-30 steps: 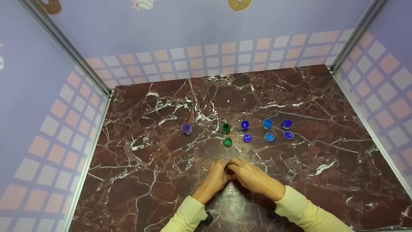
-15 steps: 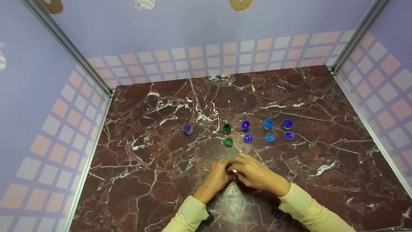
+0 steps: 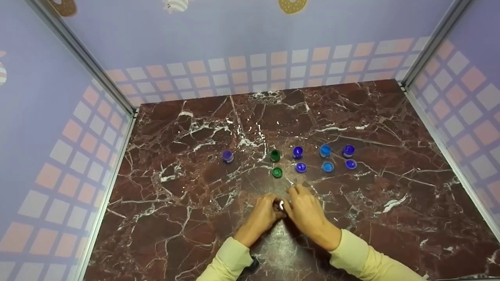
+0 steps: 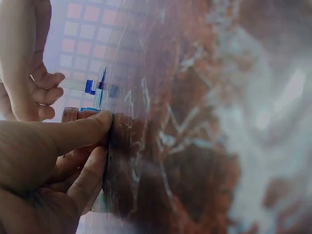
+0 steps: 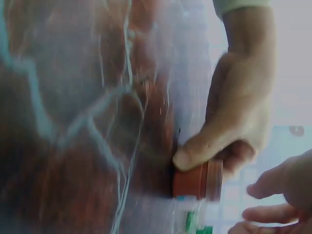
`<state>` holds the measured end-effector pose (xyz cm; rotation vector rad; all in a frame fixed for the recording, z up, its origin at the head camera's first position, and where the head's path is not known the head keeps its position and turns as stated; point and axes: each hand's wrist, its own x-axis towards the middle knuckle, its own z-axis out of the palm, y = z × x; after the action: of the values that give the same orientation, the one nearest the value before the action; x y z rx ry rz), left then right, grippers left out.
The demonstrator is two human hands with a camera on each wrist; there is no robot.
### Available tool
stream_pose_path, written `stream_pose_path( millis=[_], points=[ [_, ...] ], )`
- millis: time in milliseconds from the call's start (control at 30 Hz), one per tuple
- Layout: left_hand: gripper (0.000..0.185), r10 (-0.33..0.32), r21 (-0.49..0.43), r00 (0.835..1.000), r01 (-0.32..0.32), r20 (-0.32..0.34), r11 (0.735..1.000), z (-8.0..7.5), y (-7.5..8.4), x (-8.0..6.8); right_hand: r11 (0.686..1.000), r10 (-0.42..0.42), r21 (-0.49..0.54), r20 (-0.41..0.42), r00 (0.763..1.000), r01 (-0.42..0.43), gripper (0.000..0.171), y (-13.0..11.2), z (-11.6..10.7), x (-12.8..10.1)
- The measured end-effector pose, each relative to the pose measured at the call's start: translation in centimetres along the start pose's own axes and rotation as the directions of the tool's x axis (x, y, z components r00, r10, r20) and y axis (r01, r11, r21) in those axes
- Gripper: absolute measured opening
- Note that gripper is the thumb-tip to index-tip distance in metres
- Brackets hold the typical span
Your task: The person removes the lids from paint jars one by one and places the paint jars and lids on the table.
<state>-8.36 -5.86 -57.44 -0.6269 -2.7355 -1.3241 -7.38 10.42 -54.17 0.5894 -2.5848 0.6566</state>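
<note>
My left hand (image 3: 262,214) grips a small brownish-red paint pot (image 5: 191,181) low at the table, thumb and fingers around its body. The pot's lid (image 5: 214,180) is on it. My right hand (image 3: 308,208) is just to the right of the pot, its fingers loosely bent and apart from the lid in the right wrist view. In the left wrist view, the right hand (image 4: 24,58) appears beyond the pot, holding nothing. The left hand's fingers hide much of the pot in the head view.
Ahead stand opened pots: a green pot (image 3: 275,155), a light blue pot (image 3: 325,150) and dark blue ones (image 3: 298,152), with lids such as the green lid (image 3: 277,172) before them. A purple pot (image 3: 227,156) stands farther left. Patterned walls (image 3: 250,70) enclose the marbled table (image 3: 175,218).
The right hand's fingers were over the top of the pot and have come off it, opening and shifting right. The left hand keeps its grip in the same place.
</note>
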Motion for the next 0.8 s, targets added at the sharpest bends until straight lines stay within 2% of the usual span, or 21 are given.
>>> stream_pose_path(
  millis=[133,267,400,533,667,800],
  points=[
    [0.023,0.016,0.062,1.000,-0.015,-0.023,0.998,0.0,0.0,0.0,0.996,-0.024,-0.085,0.047,0.999,0.028,0.029,-1.0,0.5,-0.4],
    [0.025,0.016,0.086,1.000,-0.015,-0.014,0.996,0.0,0.0,-0.1,0.990,-0.036,-0.136,0.063,0.997,0.044,0.030,-1.4,1.0,-0.8],
    [0.026,0.020,0.079,1.000,-0.019,-0.012,0.997,0.0,0.0,0.0,0.989,-0.041,-0.137,0.076,0.996,0.051,0.029,-1.5,1.1,-0.8],
    [0.023,0.020,0.068,1.000,-0.019,-0.014,0.997,-0.1,-0.1,0.1,0.991,-0.073,-0.101,0.132,0.989,0.087,0.026,-1.3,0.7,-0.6],
    [0.024,0.019,0.053,1.000,-0.018,-0.013,0.998,0.0,-0.2,0.1,0.980,-0.172,-0.067,0.184,0.968,0.186,0.019,-0.6,0.3,-0.3],
    [0.025,0.026,0.043,0.999,-0.025,-0.020,0.999,0.0,-0.3,0.0,0.957,-0.276,-0.021,0.252,0.928,0.290,0.019,0.2,-0.1,0.2]
  ],
)
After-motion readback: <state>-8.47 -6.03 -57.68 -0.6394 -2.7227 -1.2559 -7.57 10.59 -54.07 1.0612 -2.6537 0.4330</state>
